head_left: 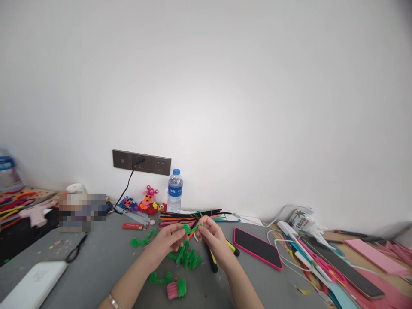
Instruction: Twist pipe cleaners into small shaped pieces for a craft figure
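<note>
Both my hands meet over a grey table (96, 266), low in the head view. My left hand (167, 242) is closed in a pinch on a green pipe cleaner piece (189, 228) curled at one end. My right hand (212, 236) is closed too, its fingertips gripping the other end of the same green piece. Below the hands lies a pile of short green pipe cleaner pieces (186, 257). A small pink and green pipe cleaner figure (176, 289) sits nearer to me. A bundle of coloured pipe cleaners (186, 216) lies just behind the hands.
A pink-cased phone (257, 248) lies right of my hands, a water bottle (175, 191) stands at the wall under a socket strip (141, 162). Pipe cleaner toys (148, 201), a white box (34, 283), black glasses (75, 251) and cables with clutter (322, 262) surround the spot.
</note>
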Available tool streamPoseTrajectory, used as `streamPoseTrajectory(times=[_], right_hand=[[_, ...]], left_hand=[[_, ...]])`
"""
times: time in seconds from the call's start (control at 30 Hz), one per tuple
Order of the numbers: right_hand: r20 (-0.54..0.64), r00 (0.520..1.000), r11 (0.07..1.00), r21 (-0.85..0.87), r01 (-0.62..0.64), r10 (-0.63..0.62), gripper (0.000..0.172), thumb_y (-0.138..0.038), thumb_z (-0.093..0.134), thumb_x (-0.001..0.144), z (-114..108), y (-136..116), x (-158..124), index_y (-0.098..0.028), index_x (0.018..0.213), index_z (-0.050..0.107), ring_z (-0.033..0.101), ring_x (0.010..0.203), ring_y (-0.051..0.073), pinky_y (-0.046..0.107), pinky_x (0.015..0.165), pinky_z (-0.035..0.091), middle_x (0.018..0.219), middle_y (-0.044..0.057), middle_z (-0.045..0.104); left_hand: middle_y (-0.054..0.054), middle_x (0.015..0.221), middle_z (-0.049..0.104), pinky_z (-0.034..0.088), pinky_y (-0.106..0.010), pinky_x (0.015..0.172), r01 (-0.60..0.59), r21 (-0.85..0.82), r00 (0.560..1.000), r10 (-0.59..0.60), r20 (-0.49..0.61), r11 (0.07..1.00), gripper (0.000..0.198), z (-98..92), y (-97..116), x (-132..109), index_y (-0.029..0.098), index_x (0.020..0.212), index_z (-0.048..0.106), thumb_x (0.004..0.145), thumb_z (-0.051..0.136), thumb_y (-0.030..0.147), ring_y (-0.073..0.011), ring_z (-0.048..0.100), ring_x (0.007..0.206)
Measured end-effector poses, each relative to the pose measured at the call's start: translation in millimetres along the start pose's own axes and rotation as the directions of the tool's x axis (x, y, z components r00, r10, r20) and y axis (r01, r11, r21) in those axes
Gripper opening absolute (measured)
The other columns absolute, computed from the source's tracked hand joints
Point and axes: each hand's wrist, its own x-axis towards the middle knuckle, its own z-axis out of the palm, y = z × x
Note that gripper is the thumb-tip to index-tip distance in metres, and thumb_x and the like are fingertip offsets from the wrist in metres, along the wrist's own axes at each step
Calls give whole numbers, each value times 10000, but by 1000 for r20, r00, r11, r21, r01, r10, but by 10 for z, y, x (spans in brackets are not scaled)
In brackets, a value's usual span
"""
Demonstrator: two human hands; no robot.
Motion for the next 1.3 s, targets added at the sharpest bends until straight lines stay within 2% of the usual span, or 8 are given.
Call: streamPoseTrajectory(times=[0.13, 0.27, 0.47, 0.73, 1.0, 1.1, 1.2, 1.3], right_hand=[[24, 999, 999, -30, -31, 32, 261, -440, 638, 819, 3, -38, -10, -195, 813, 548, 479, 586, 128, 249, 591, 361, 642, -22, 558], [-13, 999, 996, -88, -34, 33, 284, -467, 655, 793, 35, -81, -13, -199, 790, 562, 469, 565, 123, 251, 584, 370, 613, -39, 518], [6, 999, 990, -130, -48, 49, 314, -487, 669, 770, 63, -99, -7, -191, 769, 564, 472, 562, 120, 244, 561, 370, 610, -37, 518], [36, 998, 986, -161, -43, 49, 302, -466, 648, 796, 74, -130, -27, -179, 766, 558, 490, 578, 123, 244, 579, 383, 613, -28, 546], [-3, 1000, 972, -233, 15, -16, 284, -473, 583, 833, 0, -66, 10, -190, 849, 572, 503, 593, 136, 254, 588, 404, 664, -20, 546], [-175, 981, 921, -390, 15, -90, 292, -477, 573, 816, -170, 7, 42, -185, 841, 580, 550, 672, 170, 278, 637, 432, 752, 20, 590], [-270, 960, 862, -500, -79, -69, 300, -463, 552, 786, -352, 104, 47, -175, 864, 584, 594, 711, 208, 321, 669, 467, 839, 68, 630], [-316, 945, 672, -718, -181, -83, 206, -347, 556, 754, -383, 174, 3, -182, 869, 601, 618, 828, 245, 347, 752, 476, 883, 80, 661]], left_hand=[[-6, 682, 645, 317, -203, 507, -12, 99, 1000, 14, -19, 995, 419, -17, 3, 8, 154, 791, 654, 721, 659, 567, -92, 468, 548], [-29, 673, 674, 295, -204, 484, -54, 291, 992, 17, 126, 955, 411, -4, -11, -18, 134, 707, 646, 780, 607, 537, -86, 448, 507], [-49, 743, 722, 367, -213, 543, -71, 354, 964, -27, 264, 932, 348, 70, 28, -94, 132, 815, 715, 796, 617, 465, -100, 482, 546], [-100, 797, 753, 282, -215, 476, -64, 354, 973, -20, 229, 933, 465, 19, -13, -59, 127, 945, 732, 835, 527, 530, -99, 428, 503], [-119, 742, 752, 280, -212, 466, -63, 332, 982, 0, 187, 941, 496, 14, -9, -40, 98, 887, 727, 829, 525, 547, -91, 429, 476], [-96, 707, 745, 308, -211, 474, -52, 304, 994, 19, 111, 951, 495, 6, -16, -23, 111, 927, 701, 815, 534, 562, -98, 466, 480], [-82, 690, 741, 367, -221, 497, -40, 263, 999, 31, 41, 964, 485, -9, -45, 1, 121, 926, 677, 785, 569, 572, -109, 509, 489], [-94, 767, 752, 415, -233, 533, -34, 225, 999, 33, 7, 974, 477, -21, -69, 16, 129, 933, 657, 761, 600, 571, -125, 562, 539]])
